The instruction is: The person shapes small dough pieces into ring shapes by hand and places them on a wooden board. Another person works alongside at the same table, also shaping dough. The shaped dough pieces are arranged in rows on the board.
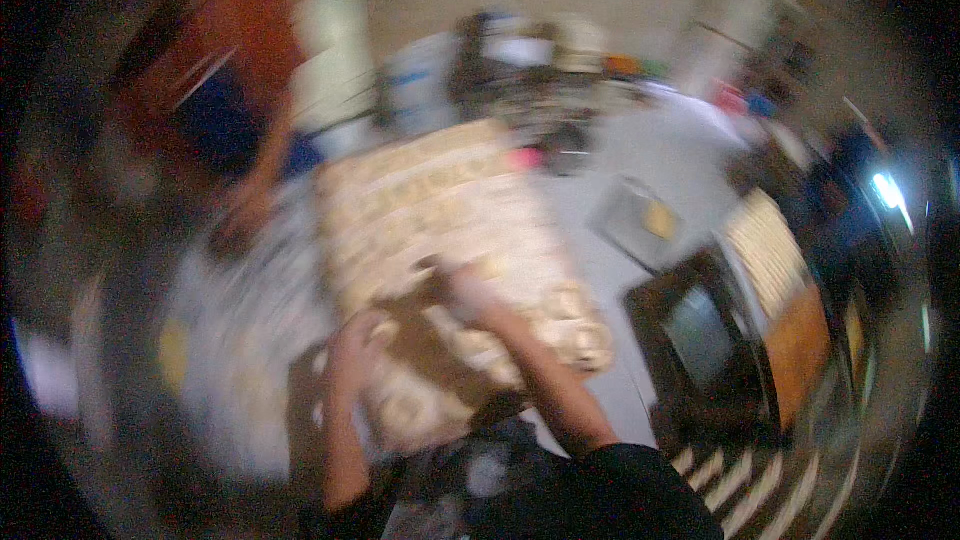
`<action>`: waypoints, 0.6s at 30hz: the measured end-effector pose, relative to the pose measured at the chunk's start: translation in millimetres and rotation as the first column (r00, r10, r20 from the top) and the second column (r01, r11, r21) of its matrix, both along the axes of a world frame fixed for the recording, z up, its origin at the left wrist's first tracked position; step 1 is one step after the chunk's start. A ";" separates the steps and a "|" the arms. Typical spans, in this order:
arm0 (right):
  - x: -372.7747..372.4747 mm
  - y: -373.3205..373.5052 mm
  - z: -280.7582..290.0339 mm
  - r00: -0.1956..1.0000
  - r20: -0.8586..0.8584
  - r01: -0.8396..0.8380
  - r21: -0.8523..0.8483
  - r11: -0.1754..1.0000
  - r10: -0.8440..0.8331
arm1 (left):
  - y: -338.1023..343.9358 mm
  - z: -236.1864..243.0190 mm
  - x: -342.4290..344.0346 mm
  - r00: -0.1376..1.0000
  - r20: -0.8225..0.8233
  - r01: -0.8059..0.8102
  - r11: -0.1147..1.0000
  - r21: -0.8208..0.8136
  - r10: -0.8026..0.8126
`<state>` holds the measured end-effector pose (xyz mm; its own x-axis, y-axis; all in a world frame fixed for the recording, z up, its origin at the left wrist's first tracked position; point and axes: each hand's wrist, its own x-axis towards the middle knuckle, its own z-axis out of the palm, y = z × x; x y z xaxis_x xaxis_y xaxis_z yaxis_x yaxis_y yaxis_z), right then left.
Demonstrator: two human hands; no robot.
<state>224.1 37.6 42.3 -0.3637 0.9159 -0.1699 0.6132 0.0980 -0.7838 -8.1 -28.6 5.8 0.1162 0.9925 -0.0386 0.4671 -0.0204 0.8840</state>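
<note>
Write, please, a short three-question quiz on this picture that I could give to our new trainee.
1. True or false: the wearer's right hand sits higher in the picture than the left hand.
2. On which side of the pale surface does the grey tray-like item with a yellowish patch appear? a) left b) right c) directly below
3. What colour is the upper garment of the other person, at the upper left?

Key: 1. True. 2. b. 3. Reddish, as far as the blur lets one tell.
</note>
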 end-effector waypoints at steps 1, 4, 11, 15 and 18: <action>-10.7 -7.0 -20.6 0.967 -0.248 -0.034 0.104 0.994 0.059 | -12.2 12.9 -21.9 0.990 -0.142 -0.006 0.998 -0.062 -0.003; -96.7 -24.5 -6.4 0.973 -0.031 -0.216 0.220 0.951 0.229 | -72.4 -4.1 -123.0 0.954 -0.184 -0.260 0.958 -0.120 0.235; -226.9 -29.1 -53.6 0.780 0.324 -0.598 0.133 0.791 0.535 | -113.8 -38.1 -223.3 0.928 -0.320 -0.209 0.978 -0.018 0.193; -245.0 -42.3 -68.0 0.911 0.315 -0.391 0.452 0.802 0.266 | -99.8 -61.2 -203.4 0.857 -0.326 -0.331 0.912 0.242 0.398; -246.5 -42.1 -40.2 0.857 0.288 -0.467 0.082 0.881 0.427 | -95.5 -38.0 -185.9 0.903 -0.147 -0.392 0.914 0.108 0.404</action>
<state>-22.4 -4.5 2.0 -0.7020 0.6859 -0.1919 0.6509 0.5085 -0.5637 -194.0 -124.1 -32.1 -0.2905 0.9555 0.0518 0.5872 0.1353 0.7981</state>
